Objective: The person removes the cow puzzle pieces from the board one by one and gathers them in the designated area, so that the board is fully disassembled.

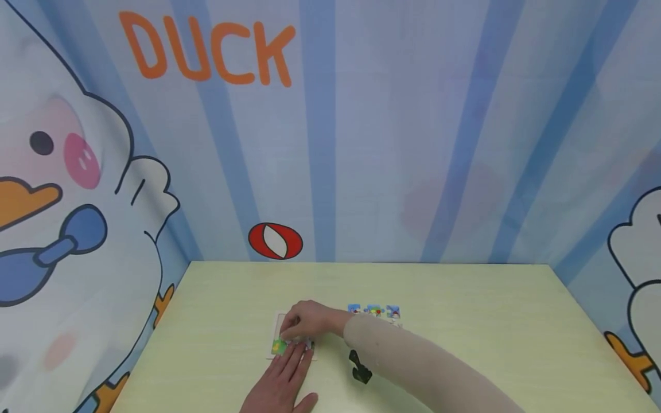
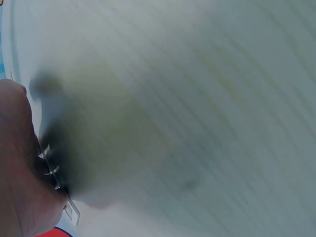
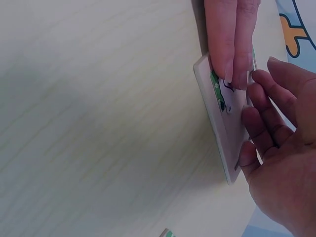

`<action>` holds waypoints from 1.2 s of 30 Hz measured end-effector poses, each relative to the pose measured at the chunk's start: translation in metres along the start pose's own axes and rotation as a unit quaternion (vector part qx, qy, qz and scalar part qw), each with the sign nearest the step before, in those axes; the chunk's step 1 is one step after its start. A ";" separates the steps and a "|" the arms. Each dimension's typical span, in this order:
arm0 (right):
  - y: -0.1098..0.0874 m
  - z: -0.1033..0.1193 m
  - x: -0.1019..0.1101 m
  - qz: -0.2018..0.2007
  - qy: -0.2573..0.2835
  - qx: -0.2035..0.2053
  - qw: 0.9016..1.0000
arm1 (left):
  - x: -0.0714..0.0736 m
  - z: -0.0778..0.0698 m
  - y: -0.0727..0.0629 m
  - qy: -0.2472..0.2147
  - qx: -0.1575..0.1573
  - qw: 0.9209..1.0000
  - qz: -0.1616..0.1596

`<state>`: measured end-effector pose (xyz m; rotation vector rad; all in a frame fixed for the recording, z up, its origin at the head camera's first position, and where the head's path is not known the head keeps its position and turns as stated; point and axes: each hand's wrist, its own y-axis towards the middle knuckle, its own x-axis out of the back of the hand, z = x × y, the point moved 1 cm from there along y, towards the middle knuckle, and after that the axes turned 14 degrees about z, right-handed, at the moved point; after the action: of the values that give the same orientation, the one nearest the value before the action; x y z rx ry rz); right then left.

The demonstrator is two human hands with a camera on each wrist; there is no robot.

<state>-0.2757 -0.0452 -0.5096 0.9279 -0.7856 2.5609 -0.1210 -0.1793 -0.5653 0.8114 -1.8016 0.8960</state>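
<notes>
A flat, pale-framed jigsaw board [image 1: 277, 324] lies on the table, partly filled with colourful pieces; a green and yellow piece [image 1: 279, 346] shows at its near left corner. My left hand [image 1: 276, 381] rests its straight fingers on the board's near part. Over the board is my right hand [image 1: 308, 319], fingers bent and fingertips at its surface, close beside the left fingertips. In the right wrist view, a green, white and black piece [image 3: 222, 94] shows under the left fingers. I cannot tell whether the right fingers pinch a piece.
Several loose jigsaw pieces [image 1: 374, 310] lie beyond the right forearm, some partly hidden by the sleeve. A small black object [image 1: 360, 368] sits beside that sleeve. The pale wooden table [image 1: 465, 298] meets a striped blue cloth backdrop [image 1: 361, 143] with duck drawings.
</notes>
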 end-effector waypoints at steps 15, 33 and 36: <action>-0.001 0.001 -0.004 0.001 0.031 -0.009 0.999 | 0.002 0.002 0.004 -0.012 -0.001 1.000 0.026; -0.002 0.005 -0.006 -0.006 0.085 -0.007 0.996 | 0.007 0.003 0.002 -0.041 -0.003 0.998 0.039; -0.003 0.007 -0.005 -0.010 0.092 -0.013 0.996 | 0.007 0.003 0.002 -0.031 -0.007 0.999 0.032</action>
<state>-0.2671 -0.0474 -0.5080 0.6773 -0.7503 2.5664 -0.1263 -0.1816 -0.5600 0.7839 -1.8963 0.9071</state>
